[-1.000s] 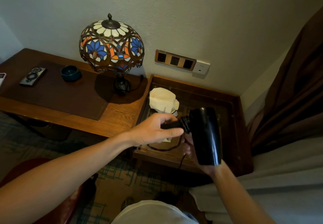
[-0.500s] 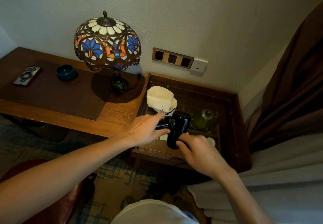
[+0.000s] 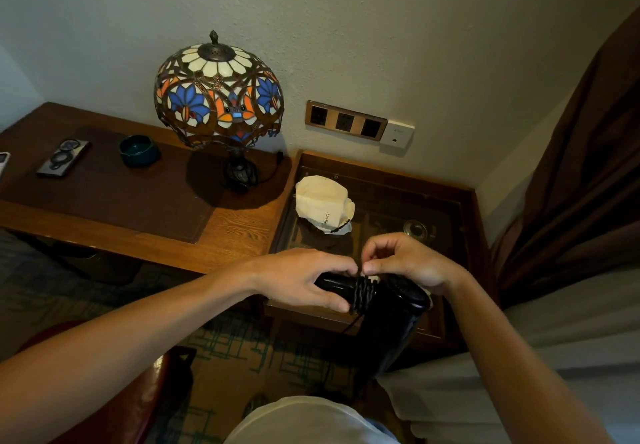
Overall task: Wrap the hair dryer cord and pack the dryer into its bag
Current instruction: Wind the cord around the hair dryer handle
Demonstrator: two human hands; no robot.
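Note:
A black hair dryer (image 3: pixel 391 326) hangs in the air over the front edge of the glass-topped side table (image 3: pixel 446 197), its barrel pointing down toward me. My left hand (image 3: pixel 301 279) grips its handle. Black cord (image 3: pixel 363 293) is wound in tight coils around the handle where it meets the barrel. My right hand (image 3: pixel 408 261) pinches the cord just above those coils, thumb and fingers together. A loose strand hangs below the coils. The cream cloth bag (image 3: pixel 323 203) lies crumpled on the far left of the side table, apart from both hands.
A stained-glass lamp (image 3: pixel 218 93) stands on the wooden desk (image 3: pixel 235 232) at left, with a dark bowl (image 3: pixel 138 149) and a remote (image 3: pixel 62 158). Wall sockets (image 3: pixel 346 119) sit above the side table. A brown curtain (image 3: pixel 581 166) hangs right; a red chair (image 3: pixel 138 405) is lower left.
The dryer has turned so its barrel points down toward me. My right hand has left the barrel and now pinches the cord above the coils on the handle. My left hand keeps hold of the handle.

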